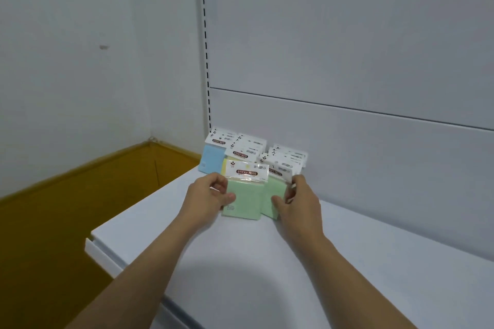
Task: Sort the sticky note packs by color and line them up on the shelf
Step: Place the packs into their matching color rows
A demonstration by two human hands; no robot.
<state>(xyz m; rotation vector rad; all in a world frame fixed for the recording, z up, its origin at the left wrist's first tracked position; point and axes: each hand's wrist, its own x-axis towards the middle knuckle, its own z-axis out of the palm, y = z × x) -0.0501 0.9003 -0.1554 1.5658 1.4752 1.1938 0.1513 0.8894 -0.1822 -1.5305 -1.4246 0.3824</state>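
On the white shelf (240, 262), sticky note packs stand in rows against the back panel. A blue row (212, 159) is at the far left and a yellow row (225, 165) is next to it, mostly hidden. My left hand (211, 192) grips the left edge of a green pack (244, 200) with a white "STICKY NOTE" header, held upright at the front. My right hand (299, 200) holds the front of the green row (275, 192) just to its right, fingers on the packs' top and thumb on the face.
A slotted upright (205, 43) runs up the shelf's back left corner. The shelf's left edge (93, 242) drops to a brown floor (66, 222). A grey wall stands to the left. Bare shelf surface spreads to the right and toward me.
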